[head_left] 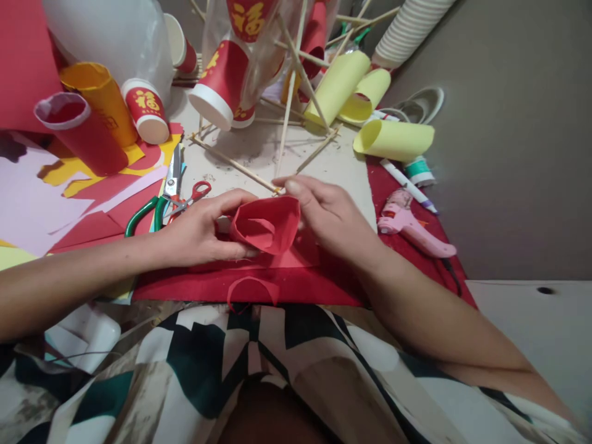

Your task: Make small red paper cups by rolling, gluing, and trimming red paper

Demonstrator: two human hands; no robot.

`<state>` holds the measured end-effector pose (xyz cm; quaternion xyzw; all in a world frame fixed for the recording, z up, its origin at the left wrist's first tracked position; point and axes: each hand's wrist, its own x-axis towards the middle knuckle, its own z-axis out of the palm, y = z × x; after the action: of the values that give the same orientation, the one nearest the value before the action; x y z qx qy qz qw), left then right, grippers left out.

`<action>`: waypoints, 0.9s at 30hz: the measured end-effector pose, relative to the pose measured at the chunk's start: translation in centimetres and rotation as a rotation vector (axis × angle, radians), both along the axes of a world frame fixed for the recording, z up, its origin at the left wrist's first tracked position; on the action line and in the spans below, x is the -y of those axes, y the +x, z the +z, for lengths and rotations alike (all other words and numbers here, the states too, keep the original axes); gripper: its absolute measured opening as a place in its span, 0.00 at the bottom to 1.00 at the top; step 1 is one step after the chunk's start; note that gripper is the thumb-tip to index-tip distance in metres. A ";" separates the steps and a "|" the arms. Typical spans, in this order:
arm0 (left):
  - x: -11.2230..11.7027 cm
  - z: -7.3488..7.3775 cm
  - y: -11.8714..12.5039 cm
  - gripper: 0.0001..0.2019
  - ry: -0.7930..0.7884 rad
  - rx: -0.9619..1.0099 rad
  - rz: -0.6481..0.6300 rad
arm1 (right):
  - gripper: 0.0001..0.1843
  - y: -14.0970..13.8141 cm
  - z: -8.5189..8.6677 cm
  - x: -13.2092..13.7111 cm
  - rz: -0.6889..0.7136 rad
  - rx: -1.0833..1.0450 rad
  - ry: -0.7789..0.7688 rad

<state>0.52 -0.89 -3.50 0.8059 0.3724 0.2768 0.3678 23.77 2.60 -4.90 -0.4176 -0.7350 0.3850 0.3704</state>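
Between my two hands is a red paper tube, its open end facing me and a curl of red paper showing inside. My left hand wraps the tube's left side, thumb below and fingers above. At the upper right rim, my right hand pinches the paper between thumb and fingers. Under the tube lies a flat piece of red paper. A cut red paper ring scrap hangs at the table's front edge. Just left of my left hand are green-handled scissors and smaller red-handled scissors.
A wooden stick frame with red paper cups stands beyond my hands. Yellow paper tubes, a marker and a pink glue gun lie right. Red and orange tubes stand left among paper scraps.
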 end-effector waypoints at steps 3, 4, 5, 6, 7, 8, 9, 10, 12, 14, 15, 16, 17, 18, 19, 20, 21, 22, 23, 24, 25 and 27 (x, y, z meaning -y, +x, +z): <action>-0.5 -0.3 0.1 0.21 -0.065 -0.012 0.070 | 0.19 1.0 1.0 0.2 -0.027 -0.097 0.199; -0.6 -0.4 0.2 0.22 -0.083 -0.012 0.072 | 0.18 1.3 1.4 0.4 0.004 -0.119 0.254; -0.7 -0.6 0.2 0.23 -0.100 -0.010 0.062 | 0.18 1.6 1.7 0.6 0.059 -0.119 0.313; -0.9 -0.8 0.3 0.23 -0.108 -0.004 0.048 | 0.19 1.7 2.0 0.8 0.135 -0.089 0.373; -1.0 -0.9 0.3 0.23 -0.108 0.000 0.034 | 0.20 1.8 2.3 0.9 0.222 -0.035 0.433; -1.0 -1.0 0.4 0.23 -0.100 -0.001 0.022 | 0.20 1.9 2.4 1.0 0.301 0.031 0.491; -1.1 -1.0 0.4 0.22 -0.090 -0.013 0.011 | 0.18 1.9 2.5 1.1 0.364 0.103 0.540; -1.2 -0.9 0.4 0.23 -0.081 -0.035 0.000 | 0.15 1.8 2.4 1.0 0.407 0.170 0.582; -1.4 -0.4 0.2 0.28 -0.070 -0.106 -0.027 | 0.08 1.7 2.2 0.8 0.435 0.239 0.659; -1.7 0.3 -0.3 0.35 -0.082 -0.207 -0.037 | 0.06 1.7 2.1 0.5 0.426 0.237 0.708; -1.8 0.7 -0.6 0.37 -0.098 -0.268 -0.024 | 0.06 1.8 2.1 0.5 0.422 0.229 0.717; -2.0 1.0 -0.9 0.36 -0.117 -0.333 0.001 | 0.06 1.9 2.2 0.4 0.415 0.227 0.714; -2.2 1.2 -1.2 0.33 -0.132 -0.402 0.032 | 0.06 2.0 2.3 0.4 0.403 0.233 0.702; -2.4 1.3 -1.4 0.29 -0.133 -0.467 0.060 | 0.06 2.1 2.5 0.4 0.390 0.248 0.684; -2.6 1.3 -1.5 0.24 -0.117 -0.528 0.075 | 0.07 2.2 2.7 0.5 0.380 0.261 0.665; -2.8 1.2 -1.6 0.20 -0.085 -0.581 0.075 | 0.07 2.3 2.9 0.5 0.379 0.270 0.650; -2.9 1.0 -1.5 0.15 -0.050 -0.620 0.068 | 0.07 2.3 3.0 0.6 0.385 0.273 0.640; -3.0 0.8 -1.3 0.12 -0.022 -0.647 0.059 | 0.07 2.3 3.1 0.7 0.401 0.272 0.636; -3.1 0.7 -1.1 0.10 -0.004 -0.668 0.054 | 0.08 2.3 3.2 0.7 0.419 0.271 0.636; -3.2 0.5 -0.9 0.08 0.001 -0.684 0.056 | 0.09 2.3 3.2 0.8 0.435 0.272 0.640; -3.2 0.4 -0.7 0.07 -0.006 -0.696 0.062 | 0.09 2.3 3.2 0.9 0.444 0.276 0.645; -3.1 0.3 -0.3 0.06 -0.021 -0.718 0.071 | 0.09 2.2 3.2 0.9 0.446 0.284 0.653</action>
<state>0.23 2.25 -3.16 0.8345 0.5084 -0.0153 0.2119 25.97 1.67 -1.70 -0.1579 -0.9345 0.1411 0.2861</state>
